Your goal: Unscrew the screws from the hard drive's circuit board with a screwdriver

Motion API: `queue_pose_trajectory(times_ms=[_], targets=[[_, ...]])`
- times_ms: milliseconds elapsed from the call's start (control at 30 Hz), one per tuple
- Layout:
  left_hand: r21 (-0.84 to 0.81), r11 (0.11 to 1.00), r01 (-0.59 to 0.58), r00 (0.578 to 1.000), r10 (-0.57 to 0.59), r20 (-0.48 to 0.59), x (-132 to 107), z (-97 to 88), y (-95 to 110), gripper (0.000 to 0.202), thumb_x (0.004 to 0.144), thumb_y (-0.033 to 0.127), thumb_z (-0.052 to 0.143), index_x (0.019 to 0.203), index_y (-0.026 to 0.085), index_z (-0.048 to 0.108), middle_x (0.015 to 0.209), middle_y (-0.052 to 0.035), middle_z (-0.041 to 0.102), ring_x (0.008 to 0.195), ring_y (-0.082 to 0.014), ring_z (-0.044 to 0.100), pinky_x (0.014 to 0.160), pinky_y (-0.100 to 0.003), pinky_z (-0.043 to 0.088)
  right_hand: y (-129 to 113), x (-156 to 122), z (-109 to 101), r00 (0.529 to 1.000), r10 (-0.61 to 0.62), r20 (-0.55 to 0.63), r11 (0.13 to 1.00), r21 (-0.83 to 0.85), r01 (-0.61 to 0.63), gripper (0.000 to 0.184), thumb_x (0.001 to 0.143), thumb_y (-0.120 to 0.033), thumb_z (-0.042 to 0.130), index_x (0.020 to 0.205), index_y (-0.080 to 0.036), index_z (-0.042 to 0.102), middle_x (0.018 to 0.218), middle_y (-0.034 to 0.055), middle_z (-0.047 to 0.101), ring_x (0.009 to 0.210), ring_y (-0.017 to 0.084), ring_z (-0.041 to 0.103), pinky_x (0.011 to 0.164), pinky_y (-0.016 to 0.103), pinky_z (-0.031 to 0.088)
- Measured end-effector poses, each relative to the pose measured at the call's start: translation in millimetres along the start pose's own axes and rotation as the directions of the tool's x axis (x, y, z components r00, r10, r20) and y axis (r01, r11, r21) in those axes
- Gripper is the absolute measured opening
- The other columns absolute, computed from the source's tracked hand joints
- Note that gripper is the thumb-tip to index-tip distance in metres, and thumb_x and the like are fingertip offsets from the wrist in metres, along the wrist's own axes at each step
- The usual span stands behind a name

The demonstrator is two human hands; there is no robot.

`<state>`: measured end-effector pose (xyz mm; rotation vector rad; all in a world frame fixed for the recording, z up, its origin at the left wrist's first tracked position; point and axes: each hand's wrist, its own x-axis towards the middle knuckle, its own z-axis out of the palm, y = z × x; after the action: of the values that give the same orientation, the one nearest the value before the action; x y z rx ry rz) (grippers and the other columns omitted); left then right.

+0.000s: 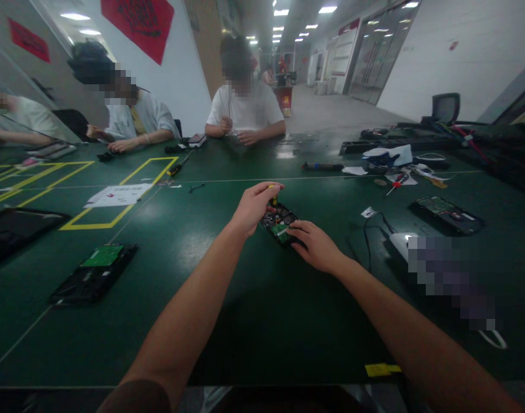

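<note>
A small black device with a green circuit board, a hard drive (279,225), lies on the dark green table (254,310) in front of me. My left hand (254,207) is closed round a yellow-handled screwdriver (273,196), held upright with its tip down on the drive. My right hand (314,245) rests on the drive's near right edge, fingers curled against it, steadying it.
Another opened device (93,279) lies at the left, a black tablet (17,226) further left, a third board (446,211) at right. Yellow tape boxes (116,218) and a paper sheet (118,195) mark the table. Tools and cables (395,166) clutter the far right. Other people sit across.
</note>
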<state>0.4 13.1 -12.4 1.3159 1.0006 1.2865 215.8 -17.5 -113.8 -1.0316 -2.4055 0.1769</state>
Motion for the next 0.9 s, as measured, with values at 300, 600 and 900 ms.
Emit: queue_pose_trajectory(times_ms=[300, 600, 900], targets=[[-0.223, 0.967, 0.122, 0.993, -0.118, 0.03, 6.4, -2.1, -10.4, 0.027, 0.085, 0.039, 0.062, 0.102, 0.018, 0.062, 0.086, -0.0089, 0.07, 0.084, -0.0231, 0.067, 0.06, -0.031, 0.056, -0.2, -1.2, -2.1, 1.0, -0.008, -0.006, 1.0, 0.018, 0.008, 0.038, 0.094, -0.02, 0.064, 0.132, -0.023, 0.066, 0.14, 0.0128, 0.061, 0.131, 0.032, 0.056, 0.112, 0.058, 0.048], [-0.152, 0.984, 0.096, 0.995, -0.091, 0.035, 1.6, -1.0, 1.5, 0.021, 0.082, 0.031, 0.06, 0.084, 0.013, 0.07, 0.083, -0.0084, 0.062, 0.08, -0.0189, 0.061, 0.067, -0.033, 0.06, -0.8, -1.5, -1.8, 1.0, -0.001, 0.0, 1.0, -0.011, 0.001, 0.038, 0.094, -0.02, 0.063, 0.132, -0.021, 0.065, 0.142, 0.0135, 0.06, 0.133, 0.032, 0.055, 0.113, 0.057, 0.047], [-0.201, 0.971, 0.13, 0.988, -0.11, 0.109, 2.2, 0.6, -5.1, 0.022, 0.091, 0.036, 0.06, 0.091, 0.015, 0.064, 0.085, -0.0087, 0.068, 0.082, -0.0189, 0.066, 0.079, -0.038, 0.06, -1.1, -1.7, -1.2, 1.0, 0.01, -0.012, 1.0, 0.02, -0.01, 0.041, 0.094, -0.02, 0.064, 0.134, -0.024, 0.065, 0.141, 0.0129, 0.061, 0.133, 0.032, 0.055, 0.112, 0.06, 0.046]])
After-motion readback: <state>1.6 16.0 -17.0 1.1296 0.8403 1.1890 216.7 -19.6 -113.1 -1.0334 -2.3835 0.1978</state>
